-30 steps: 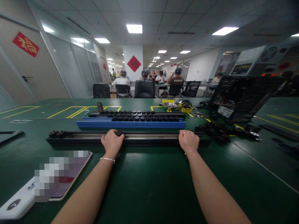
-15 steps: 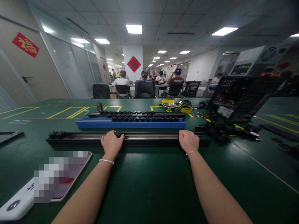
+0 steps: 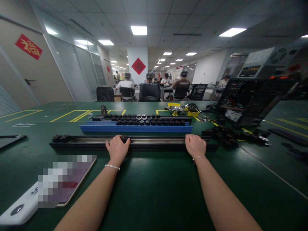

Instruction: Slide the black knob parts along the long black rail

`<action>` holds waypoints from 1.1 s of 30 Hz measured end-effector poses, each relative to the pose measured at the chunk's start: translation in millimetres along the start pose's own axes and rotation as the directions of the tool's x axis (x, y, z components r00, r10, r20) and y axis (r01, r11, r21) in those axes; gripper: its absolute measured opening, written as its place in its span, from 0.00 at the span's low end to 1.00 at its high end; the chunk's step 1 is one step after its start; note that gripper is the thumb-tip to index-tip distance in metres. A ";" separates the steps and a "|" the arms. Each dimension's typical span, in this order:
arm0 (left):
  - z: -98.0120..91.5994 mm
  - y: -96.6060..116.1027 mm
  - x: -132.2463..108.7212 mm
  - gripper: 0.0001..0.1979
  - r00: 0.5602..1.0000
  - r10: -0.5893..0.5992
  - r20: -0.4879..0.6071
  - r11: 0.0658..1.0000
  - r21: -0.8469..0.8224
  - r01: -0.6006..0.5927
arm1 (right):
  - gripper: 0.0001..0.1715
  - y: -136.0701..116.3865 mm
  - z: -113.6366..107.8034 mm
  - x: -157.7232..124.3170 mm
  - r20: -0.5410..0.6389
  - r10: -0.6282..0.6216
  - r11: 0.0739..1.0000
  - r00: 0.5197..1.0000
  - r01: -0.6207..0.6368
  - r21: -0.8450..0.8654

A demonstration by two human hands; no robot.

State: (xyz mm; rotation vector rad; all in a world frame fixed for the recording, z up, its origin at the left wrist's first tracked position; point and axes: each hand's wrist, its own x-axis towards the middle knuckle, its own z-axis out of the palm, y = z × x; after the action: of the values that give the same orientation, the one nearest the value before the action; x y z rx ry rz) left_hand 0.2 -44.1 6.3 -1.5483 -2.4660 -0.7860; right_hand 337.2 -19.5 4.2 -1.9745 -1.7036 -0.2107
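A long black rail [image 3: 157,147] with a pale metal channel lies crosswise on the green table. My left hand [image 3: 117,148] is closed around a small black block [image 3: 124,138] sitting in the channel, left of the rail's middle. Part of the block is hidden by the fingers. Toward the other end, my right hand [image 3: 195,146] grips the same rail, its fingers curled over the far side and out of sight. Two more dark blocks [image 3: 60,138] sit at the rail's left end.
Beyond the rail, a blue rail [image 3: 137,128] stands before rows of black blocks [image 3: 150,122]. To the right are tangled black parts [image 3: 223,136] and an opened computer case [image 3: 243,101]. A phone [image 3: 77,183] and a white device [image 3: 20,208] lie front left. People sit in the background.
The whole view has shifted very slightly to the right. Both hands keep their places on the block and the rail, with hardly any movement visible.
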 end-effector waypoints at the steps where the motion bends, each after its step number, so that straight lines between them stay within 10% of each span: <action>1: 0.1 -0.1 -0.1 0.22 1.000 0.001 -0.001 1.000 0.001 -0.001 | 0.23 0.2 0.2 0.1 0.002 -0.001 1.000 1.000 0.001 0.000; 33: 5.8 6.3 -9.3 0.21 0.994 0.105 -0.023 0.993 -0.055 -0.107 | 0.22 2.6 4.4 0.5 -0.023 -0.024 1.000 0.999 0.024 0.008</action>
State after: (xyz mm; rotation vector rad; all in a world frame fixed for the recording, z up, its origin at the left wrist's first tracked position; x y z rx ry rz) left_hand 11.0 -46.6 0.1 -1.6661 -2.3444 -0.8563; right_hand 338.8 -17.2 0.0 -1.9393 -1.7118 -0.2341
